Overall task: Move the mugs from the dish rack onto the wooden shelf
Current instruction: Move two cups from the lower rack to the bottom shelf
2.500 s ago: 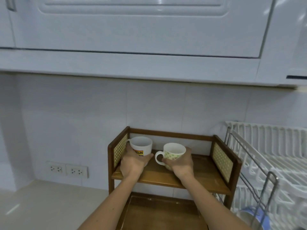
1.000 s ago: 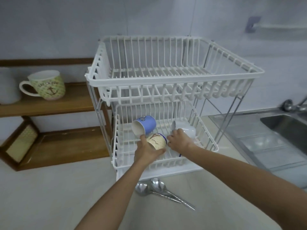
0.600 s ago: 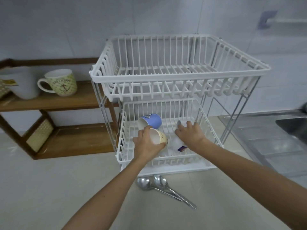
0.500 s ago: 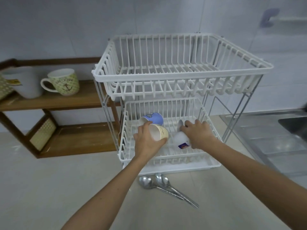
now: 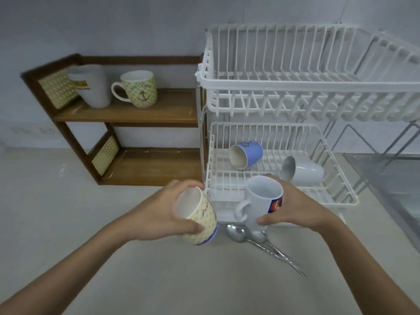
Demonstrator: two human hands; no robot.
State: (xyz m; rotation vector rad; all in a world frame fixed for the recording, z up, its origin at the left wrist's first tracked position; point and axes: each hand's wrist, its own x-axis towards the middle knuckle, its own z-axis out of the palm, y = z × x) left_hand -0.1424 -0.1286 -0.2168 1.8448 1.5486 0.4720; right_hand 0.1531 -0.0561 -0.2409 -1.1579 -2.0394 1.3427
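Observation:
My left hand (image 5: 159,212) grips a cream patterned mug (image 5: 200,220) in front of the white dish rack (image 5: 281,201), above the counter. A white mug with a blue and orange label (image 5: 261,201) is held upright in my right hand (image 5: 295,208), just right of the cream one. On the rack's lower tier lie a blue mug (image 5: 246,154) and a white mug (image 5: 304,170), both on their sides. The wooden shelf (image 5: 136,112) stands left of the rack; its top board carries a plain white mug (image 5: 93,86) and a green anchor mug (image 5: 138,88).
Two metal spoons (image 5: 256,241) lie on the counter below the held mugs. The rack's upper tier (image 5: 295,76) holds nothing. A steel sink (image 5: 395,185) is at the right edge. The shelf's lower board (image 5: 154,167) is bare.
Both hands have lifted a mug each out of the lower tier and drawn them back over the counter. The view has swung left, showing more of the shelf.

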